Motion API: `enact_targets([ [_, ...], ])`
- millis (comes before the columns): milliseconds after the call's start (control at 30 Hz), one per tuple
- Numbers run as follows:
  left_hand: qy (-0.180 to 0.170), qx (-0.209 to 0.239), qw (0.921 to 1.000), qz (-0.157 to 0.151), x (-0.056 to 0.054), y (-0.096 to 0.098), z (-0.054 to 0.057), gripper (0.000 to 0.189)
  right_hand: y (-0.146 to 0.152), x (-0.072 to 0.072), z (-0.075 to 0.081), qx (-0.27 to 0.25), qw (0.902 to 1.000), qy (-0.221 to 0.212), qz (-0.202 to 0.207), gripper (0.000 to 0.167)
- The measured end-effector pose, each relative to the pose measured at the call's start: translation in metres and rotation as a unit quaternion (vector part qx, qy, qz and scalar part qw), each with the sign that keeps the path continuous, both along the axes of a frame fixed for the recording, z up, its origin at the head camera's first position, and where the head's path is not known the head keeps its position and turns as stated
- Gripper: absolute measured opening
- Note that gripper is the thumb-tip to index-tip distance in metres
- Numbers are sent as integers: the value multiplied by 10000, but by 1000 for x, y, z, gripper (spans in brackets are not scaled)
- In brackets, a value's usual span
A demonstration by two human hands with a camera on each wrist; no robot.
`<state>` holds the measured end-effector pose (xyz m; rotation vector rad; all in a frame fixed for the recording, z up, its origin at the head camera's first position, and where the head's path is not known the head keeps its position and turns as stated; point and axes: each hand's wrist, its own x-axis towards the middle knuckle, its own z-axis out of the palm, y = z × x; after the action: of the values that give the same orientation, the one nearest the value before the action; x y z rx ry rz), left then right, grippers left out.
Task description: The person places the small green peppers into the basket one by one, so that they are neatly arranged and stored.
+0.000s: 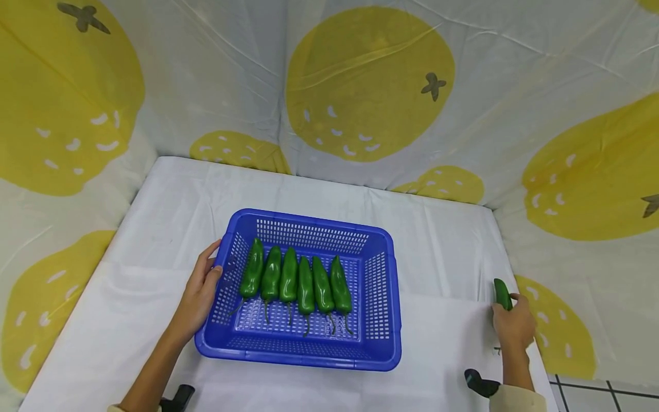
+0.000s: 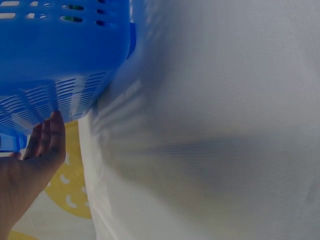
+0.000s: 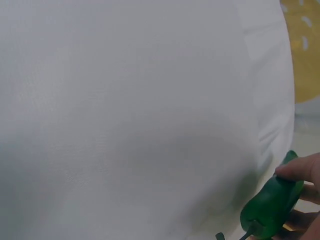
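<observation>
A blue plastic basket (image 1: 381, 274) with slotted walls holds several green peppers (image 1: 305, 286) in a row, tips toward the far side and stems toward the near side. My left hand (image 1: 198, 294) grips the basket's left side, thumb at the rim; in the left wrist view its fingers (image 2: 46, 135) press the slotted wall from outside. At the right end of the table my right hand (image 1: 516, 323) holds another green pepper (image 3: 272, 205) between thumb and fingers, well apart from the basket. That pepper's stem points down in the right wrist view.
A white cloth covers the table (image 1: 437, 252). Around it hangs a pale curtain (image 1: 494, 103) with large yellow fruit prints. Floor tiles (image 1: 587, 395) show beyond the table's right edge. Dark wrist mounts (image 1: 481, 383) sit by both forearms.
</observation>
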<state>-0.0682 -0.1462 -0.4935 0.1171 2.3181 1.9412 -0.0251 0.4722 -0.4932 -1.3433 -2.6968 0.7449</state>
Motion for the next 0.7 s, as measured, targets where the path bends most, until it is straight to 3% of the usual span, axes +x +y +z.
enact_targets([
  [700, -55, 2, 10000, -10, 0, 0, 0, 52, -40, -26, 39, 247, 9951, 619, 725, 59],
])
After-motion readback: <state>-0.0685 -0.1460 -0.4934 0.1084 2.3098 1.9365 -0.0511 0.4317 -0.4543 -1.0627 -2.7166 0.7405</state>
